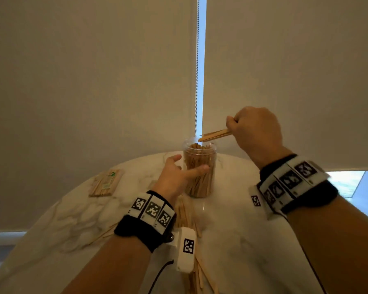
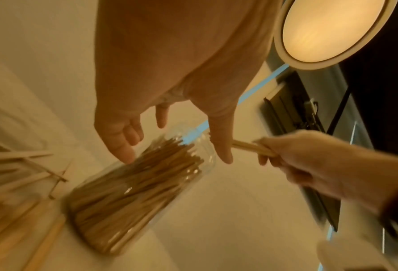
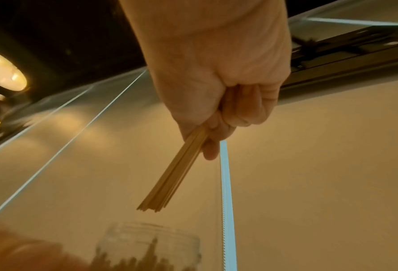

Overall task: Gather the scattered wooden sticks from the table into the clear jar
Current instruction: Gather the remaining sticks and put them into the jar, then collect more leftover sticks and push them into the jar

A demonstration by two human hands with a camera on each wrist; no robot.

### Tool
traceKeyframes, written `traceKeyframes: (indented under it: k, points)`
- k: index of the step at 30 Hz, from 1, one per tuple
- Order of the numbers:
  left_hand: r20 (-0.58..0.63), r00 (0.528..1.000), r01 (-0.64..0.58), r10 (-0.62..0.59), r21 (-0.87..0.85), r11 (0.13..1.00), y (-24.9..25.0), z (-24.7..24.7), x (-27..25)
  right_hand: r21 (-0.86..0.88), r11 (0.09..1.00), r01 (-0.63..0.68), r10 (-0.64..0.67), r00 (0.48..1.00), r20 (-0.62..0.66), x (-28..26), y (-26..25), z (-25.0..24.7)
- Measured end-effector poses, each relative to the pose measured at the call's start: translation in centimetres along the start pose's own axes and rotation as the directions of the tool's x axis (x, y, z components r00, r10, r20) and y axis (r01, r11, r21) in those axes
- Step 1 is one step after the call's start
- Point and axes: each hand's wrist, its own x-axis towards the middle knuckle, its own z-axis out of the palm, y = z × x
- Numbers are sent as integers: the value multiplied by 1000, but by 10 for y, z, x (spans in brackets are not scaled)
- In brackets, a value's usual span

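Note:
A clear jar (image 1: pixel 200 179), packed with upright wooden sticks, stands at the far middle of the marble table (image 1: pixel 253 240). My left hand (image 1: pixel 185 166) is open around it, thumb in front and fingers at its left side. In the left wrist view the spread fingers (image 2: pixel 123 146) straddle the jar (image 2: pixel 133 198); I cannot tell if they touch it. My right hand (image 1: pixel 253 132) grips a bundle of sticks (image 1: pixel 216 134), whose tips hang just above the jar's mouth. In the right wrist view that bundle (image 3: pixel 170 176) points down at the jar (image 3: pixel 146 243).
Loose sticks (image 1: pixel 187 215) lie scattered on the table under my left wrist and run on toward the near edge (image 1: pixel 198 276). A flat packet of sticks (image 1: pixel 106 183) lies at the left. Roller blinds with a bead chain (image 1: pixel 197 60) hang right behind the table.

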Motion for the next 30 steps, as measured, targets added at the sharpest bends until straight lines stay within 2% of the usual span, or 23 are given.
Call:
traceKeyframes:
  k: [2, 4, 6, 8, 10, 12, 15, 19, 20, 23, 27, 30]
  points:
    - [-34, 999, 16, -12, 141, 990, -4, 12, 12, -72, 994, 83, -78, 994, 76, 19, -9, 9]
    - [-92, 995, -6, 32, 266, 964, -1, 21, 23, -113, 977, 180, -161, 975, 155, 31, -20, 18]
    - [-127, 988, -44, 86, 302, 952, 7, 27, 35, -153, 946, 286, -245, 939, 241, 37, -34, 23]
    - [-137, 980, -97, 142, 294, 951, 10, 29, 45, -189, 892, 412, -331, 877, 349, 40, -47, 28]
    - [-91, 984, -131, 156, 237, 963, 6, 28, 53, -216, 819, 532, -397, 797, 455, 39, -57, 34]
    - [-47, 986, -148, 161, 213, 966, -1, 27, 58, -229, 778, 585, -413, 751, 515, 38, -63, 43]
    - [-9, 984, -167, 176, 270, 948, -3, 25, 62, -173, 815, 554, -396, 748, 532, 39, -68, 58]
    - [3, 983, -175, 185, 324, 930, -3, 23, 66, -70, 930, 361, -266, 792, 549, 39, -71, 71]
    - [7, 983, -173, 181, 325, 930, -4, 23, 67, -55, 950, 309, -221, 783, 582, 39, -70, 73]
    - [11, 985, -169, 175, 321, 932, -5, 22, 69, -4, 983, 184, -128, 699, 703, 41, -68, 74]
    - [27, 986, -162, 162, 332, 929, -5, 21, 70, -32, 970, 242, -138, 652, 745, 36, -68, 72]
    - [36, 987, -161, 158, 323, 933, -5, 19, 70, 37, 972, 232, -186, 662, 726, 39, -62, 64]
